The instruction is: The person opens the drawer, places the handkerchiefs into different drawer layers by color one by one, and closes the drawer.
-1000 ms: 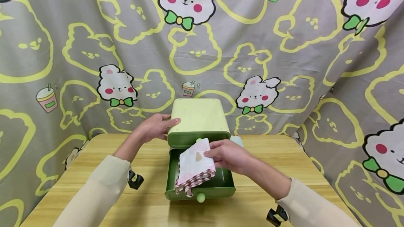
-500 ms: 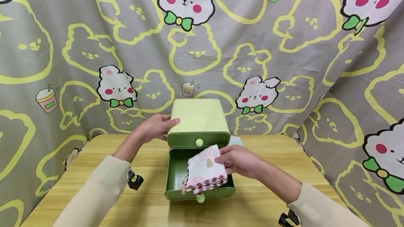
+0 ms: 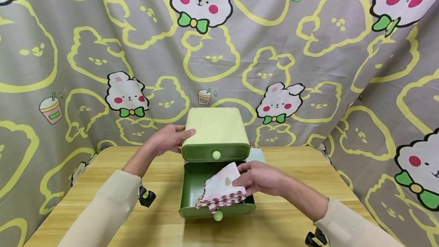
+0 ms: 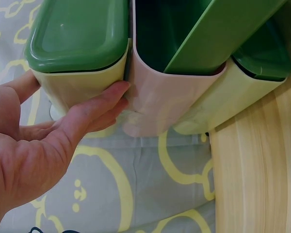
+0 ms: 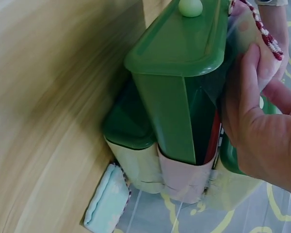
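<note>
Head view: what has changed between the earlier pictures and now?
The folded cloth has shifted right, its top corner now lower, uncovering the upper knob; the right hand moved with it, still holding it. The left hand stays on the cabinet, and the lower drawer remains open.

The cloth [image 3: 223, 183] is white and pink, checked dark red and white at the edge; the drawer [image 3: 196, 212] is green, the cabinet [image 3: 215, 127] pale yellow and pink, the curtain [image 3: 212, 68] grey with yellow outlines.

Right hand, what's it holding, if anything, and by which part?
The right hand holds the folded cloth by its right edge in the head view.
</note>
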{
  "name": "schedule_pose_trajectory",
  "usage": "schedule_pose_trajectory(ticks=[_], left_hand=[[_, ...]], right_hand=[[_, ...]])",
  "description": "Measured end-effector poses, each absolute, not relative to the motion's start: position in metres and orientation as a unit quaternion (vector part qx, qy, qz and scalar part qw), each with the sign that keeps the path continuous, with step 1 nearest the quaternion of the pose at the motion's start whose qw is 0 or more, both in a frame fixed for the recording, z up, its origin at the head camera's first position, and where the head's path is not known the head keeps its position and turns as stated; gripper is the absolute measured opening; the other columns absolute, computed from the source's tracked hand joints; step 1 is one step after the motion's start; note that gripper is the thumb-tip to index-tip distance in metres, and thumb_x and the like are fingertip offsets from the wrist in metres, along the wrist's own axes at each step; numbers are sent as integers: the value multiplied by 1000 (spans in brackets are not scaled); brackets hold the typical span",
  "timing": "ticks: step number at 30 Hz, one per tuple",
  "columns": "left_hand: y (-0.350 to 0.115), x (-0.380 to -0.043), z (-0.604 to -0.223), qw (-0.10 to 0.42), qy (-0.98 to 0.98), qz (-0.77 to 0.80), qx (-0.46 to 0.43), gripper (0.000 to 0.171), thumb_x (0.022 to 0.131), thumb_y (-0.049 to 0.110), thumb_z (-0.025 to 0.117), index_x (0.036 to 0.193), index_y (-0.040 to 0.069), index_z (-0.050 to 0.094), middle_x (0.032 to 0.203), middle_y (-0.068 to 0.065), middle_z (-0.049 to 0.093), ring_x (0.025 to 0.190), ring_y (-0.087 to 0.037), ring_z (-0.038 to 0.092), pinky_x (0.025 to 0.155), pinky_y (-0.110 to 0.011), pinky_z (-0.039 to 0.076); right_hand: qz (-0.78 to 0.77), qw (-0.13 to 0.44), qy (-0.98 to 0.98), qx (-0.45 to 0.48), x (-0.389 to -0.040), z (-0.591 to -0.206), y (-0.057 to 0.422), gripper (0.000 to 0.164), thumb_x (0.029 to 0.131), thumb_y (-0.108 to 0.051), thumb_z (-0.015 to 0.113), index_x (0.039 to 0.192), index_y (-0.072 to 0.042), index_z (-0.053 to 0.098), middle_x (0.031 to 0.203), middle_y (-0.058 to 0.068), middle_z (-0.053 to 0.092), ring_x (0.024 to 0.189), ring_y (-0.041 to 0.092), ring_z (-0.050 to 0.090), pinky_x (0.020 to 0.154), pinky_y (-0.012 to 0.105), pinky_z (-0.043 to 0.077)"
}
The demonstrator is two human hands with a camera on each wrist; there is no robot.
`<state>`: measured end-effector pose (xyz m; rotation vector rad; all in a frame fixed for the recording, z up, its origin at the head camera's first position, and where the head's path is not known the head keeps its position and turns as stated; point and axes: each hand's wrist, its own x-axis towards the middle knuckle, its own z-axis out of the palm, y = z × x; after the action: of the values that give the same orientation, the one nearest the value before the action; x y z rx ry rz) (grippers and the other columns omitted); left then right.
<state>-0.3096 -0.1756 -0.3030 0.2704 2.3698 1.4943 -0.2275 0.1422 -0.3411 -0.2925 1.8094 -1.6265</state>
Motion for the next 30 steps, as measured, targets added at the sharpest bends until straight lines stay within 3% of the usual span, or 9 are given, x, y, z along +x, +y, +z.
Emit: schedule_pose_trajectory(ticks=[3,7,9,12,14,16,20,25,30], left_hand=[[-176,-309,-303,162,831,524,96,75,104,45,55,159,1,28,125,-19,68,104,-22,70,86,-40,61],[-176,-309,-303,161,831,524,95,76,104,45,55,159,0,28,125,-19,68,104,-22,70,86,-40,61],[-176,-309,-303,161,831,524,95,76,104,45,55,159,0,28,125,-19,68,105,-22,70,86,-40,61],[-176,-309,-303,162,831,524,94,76,104,45,56,159,0,28,125,-18,68,105,-22,70,87,-40,61],[-176,-309,-302,161,831,524,94,76,104,45,56,159,1,29,125,-18,68,104,-22,70,86,-40,61],[-176,-309,-302,161,831,525,94,76,104,45,56,159,1,28,124,-18,68,104,-22,70,86,-40,61],[-176,-309,-302,163,829,527,94,76,104,45,56,159,0,28,125,-19,68,104,-22,70,86,-40,61],[-176,-309,-302,166,825,532,94,76,104,44,56,159,1,27,124,-18,69,102,-20,70,86,-39,61],[-176,-309,-302,167,822,537,95,76,104,44,56,159,1,27,123,-19,69,100,-20,71,85,-39,61]], right_hand=[[-627,352,686,-113,-227,-339,142,70,91,-2,68,146,13,28,101,18,75,87,22,74,76,35,63],[-625,369,678,-122,-226,-339,144,70,92,0,65,147,15,26,102,22,73,82,23,74,73,36,63],[-620,371,680,-126,-226,-340,145,51,93,1,64,134,16,39,97,20,73,77,21,74,71,34,63],[-616,363,687,-130,-227,-343,146,12,93,3,63,93,5,51,87,16,70,72,18,73,69,29,63],[-616,353,691,-134,-228,-346,146,28,93,4,61,75,-6,42,82,13,68,72,17,72,70,28,62],[-623,341,691,-136,-228,-349,145,33,93,4,60,71,-9,39,81,12,66,74,16,72,71,28,62],[-637,320,689,-132,-229,-356,143,31,94,4,58,72,-9,39,83,11,63,78,16,71,76,30,63],[-654,292,690,-109,-230,-363,136,39,94,3,61,68,-12,35,71,4,54,77,15,72,81,33,62],[-671,276,683,-88,-231,-368,128,32,94,2,60,72,-9,41,77,8,61,76,18,73,83,35,62]])
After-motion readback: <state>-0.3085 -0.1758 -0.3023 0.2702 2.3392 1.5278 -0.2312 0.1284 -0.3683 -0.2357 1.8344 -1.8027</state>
